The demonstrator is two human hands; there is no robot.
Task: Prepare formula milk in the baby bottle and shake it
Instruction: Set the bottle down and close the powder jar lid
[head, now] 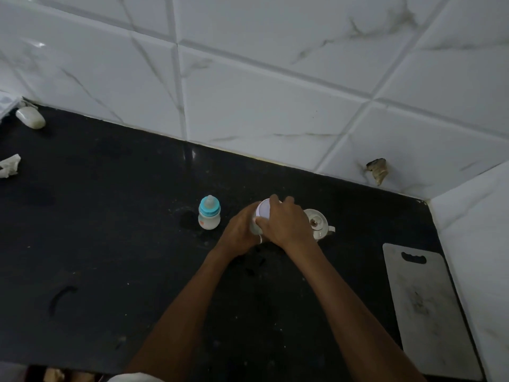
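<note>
A small baby bottle (209, 213) with a blue collar and clear teat stands upright on the black counter (110, 230), left of my hands. A round container with a white lid (263, 210) stands in the middle. My left hand (240, 233) wraps its side. My right hand (285, 223) grips the lid from above, covering much of it. Just right of my hands sits a white kettle-like vessel (321, 222), partly hidden by my right hand.
A pale cutting board (429, 312) lies at the right end of the counter by the tiled side wall. A white object (30, 117) and crumpled paper (10, 165) lie at the far left. The tiled back wall (275, 78) runs behind.
</note>
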